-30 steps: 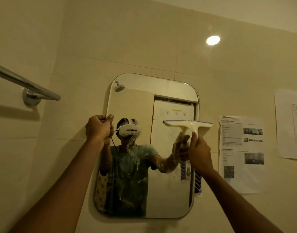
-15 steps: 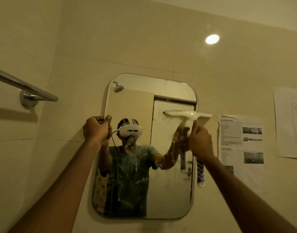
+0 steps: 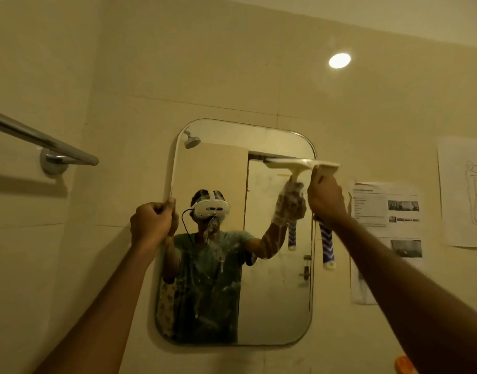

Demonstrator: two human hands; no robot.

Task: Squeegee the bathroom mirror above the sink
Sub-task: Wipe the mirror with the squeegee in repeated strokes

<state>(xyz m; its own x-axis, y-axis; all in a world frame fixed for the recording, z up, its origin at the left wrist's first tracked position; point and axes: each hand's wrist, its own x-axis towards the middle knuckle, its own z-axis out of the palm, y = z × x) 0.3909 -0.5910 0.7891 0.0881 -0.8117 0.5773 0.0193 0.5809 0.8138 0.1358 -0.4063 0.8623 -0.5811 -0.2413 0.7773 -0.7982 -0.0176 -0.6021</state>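
A rounded rectangular mirror hangs on the beige tiled wall, with white soapy streaks across its middle. My left hand grips the mirror's left edge at about mid-height. My right hand is closed on the squeegee, a white-headed tool with a blue and white patterned handle that sticks out below my fist. Its blade lies level against the glass at the upper right, overhanging the mirror's right edge. The mirror reflects a person wearing a headset.
A chrome towel bar juts from the wall at the left. Printed paper sheets and a line drawing are stuck to the wall on the right. A bright ceiling light's reflection shines above. An orange object shows at the bottom right.
My right hand has carried the squeegee upward along the mirror's right side. My left hand has stayed on the left edge.
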